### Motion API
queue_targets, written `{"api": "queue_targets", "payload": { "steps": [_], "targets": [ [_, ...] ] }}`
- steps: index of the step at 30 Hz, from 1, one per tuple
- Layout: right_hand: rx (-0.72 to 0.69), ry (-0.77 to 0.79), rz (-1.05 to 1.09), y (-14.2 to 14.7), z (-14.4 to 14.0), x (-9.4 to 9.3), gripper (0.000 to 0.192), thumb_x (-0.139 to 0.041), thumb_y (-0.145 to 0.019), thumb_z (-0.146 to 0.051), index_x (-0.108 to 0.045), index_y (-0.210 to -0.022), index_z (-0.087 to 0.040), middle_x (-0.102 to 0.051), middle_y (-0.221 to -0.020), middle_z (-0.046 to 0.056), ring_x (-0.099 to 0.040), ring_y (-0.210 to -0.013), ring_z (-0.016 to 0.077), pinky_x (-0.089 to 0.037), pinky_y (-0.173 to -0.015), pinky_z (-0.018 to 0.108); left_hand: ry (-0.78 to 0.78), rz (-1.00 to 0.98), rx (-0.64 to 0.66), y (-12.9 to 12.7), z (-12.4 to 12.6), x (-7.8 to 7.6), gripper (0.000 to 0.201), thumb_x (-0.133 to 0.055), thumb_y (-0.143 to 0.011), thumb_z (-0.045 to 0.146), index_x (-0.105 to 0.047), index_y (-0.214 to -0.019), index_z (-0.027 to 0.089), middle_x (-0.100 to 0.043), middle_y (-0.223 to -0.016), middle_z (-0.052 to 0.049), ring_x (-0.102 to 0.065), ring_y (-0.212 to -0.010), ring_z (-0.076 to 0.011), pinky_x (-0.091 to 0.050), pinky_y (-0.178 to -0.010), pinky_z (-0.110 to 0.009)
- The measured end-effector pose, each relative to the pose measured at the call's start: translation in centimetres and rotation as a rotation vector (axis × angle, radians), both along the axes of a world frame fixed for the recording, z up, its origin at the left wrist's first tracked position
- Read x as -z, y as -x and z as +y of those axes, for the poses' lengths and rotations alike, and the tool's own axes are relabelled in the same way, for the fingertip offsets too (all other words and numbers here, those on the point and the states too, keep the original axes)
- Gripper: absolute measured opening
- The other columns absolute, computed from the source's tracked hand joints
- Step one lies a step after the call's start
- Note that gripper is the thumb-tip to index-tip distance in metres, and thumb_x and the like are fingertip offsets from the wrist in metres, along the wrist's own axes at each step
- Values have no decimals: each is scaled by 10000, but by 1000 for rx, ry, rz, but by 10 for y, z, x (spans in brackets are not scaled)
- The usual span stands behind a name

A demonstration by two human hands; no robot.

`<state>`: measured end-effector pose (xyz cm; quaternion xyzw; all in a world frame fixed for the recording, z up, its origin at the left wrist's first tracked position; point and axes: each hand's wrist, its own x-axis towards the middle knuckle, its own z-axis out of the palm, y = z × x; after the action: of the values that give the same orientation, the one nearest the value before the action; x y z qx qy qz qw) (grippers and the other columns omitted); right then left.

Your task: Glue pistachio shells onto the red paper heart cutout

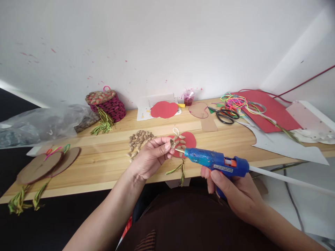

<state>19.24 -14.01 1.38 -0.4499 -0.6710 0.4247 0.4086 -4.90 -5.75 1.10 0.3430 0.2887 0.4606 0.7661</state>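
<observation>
We find the left hand [151,155] pinching a ridged tan shell [172,143] above the desk's [104,157] near edge. The right hand [235,191] grips a blue glue gun [217,162], nozzle touching the shell. A woven basket [111,104] near the far edge holds similar shells.

A pale wooden table [104,158] stands against a white wall [157,42] flecked with pink specks.
</observation>
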Motion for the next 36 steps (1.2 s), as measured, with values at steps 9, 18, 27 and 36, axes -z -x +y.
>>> {"api": "queue_targets", "payload": {
  "steps": [9,18,27,36],
  "targets": [
    [9,-48,-54,2,1,-2,412,-468,-1021,-393,-629,-698,-194,-629,-703,47,-575,-630,159,-428,-568,304,12,-5,-4,-2,-2,-2,237,-914,-691,235,-766,-843,130,-677,-727,-9,-617,-642,-79,-495,-628,-171],
    [9,-60,-54,3,2,-4,427,-459,-1022,-392,-625,-687,-186,-621,-677,46,-548,-581,142,-420,-533,294,19,4,-9,-4,-3,-4,253,-927,-674,246,-764,-823,123,-678,-709,-5,-625,-638,-75,-498,-618,-167],
    [17,-61,-79,1,2,-1,416,-466,-1020,-387,-615,-683,-194,-623,-688,45,-569,-621,156,-428,-568,306,12,-5,1,-2,-3,-3,235,-918,-688,241,-766,-833,135,-685,-724,-6,-631,-650,-79,-501,-630,-173],
    [26,-65,-84,0,2,0,414,-469,-1020,-377,-606,-674,-196,-625,-722,51,-577,-665,169,-430,-604,317,5,-8,-2,-2,-2,-3,245,-922,-678,231,-768,-846,141,-684,-724,-5,-630,-655,-82,-493,-624,-172]
  ]
}}
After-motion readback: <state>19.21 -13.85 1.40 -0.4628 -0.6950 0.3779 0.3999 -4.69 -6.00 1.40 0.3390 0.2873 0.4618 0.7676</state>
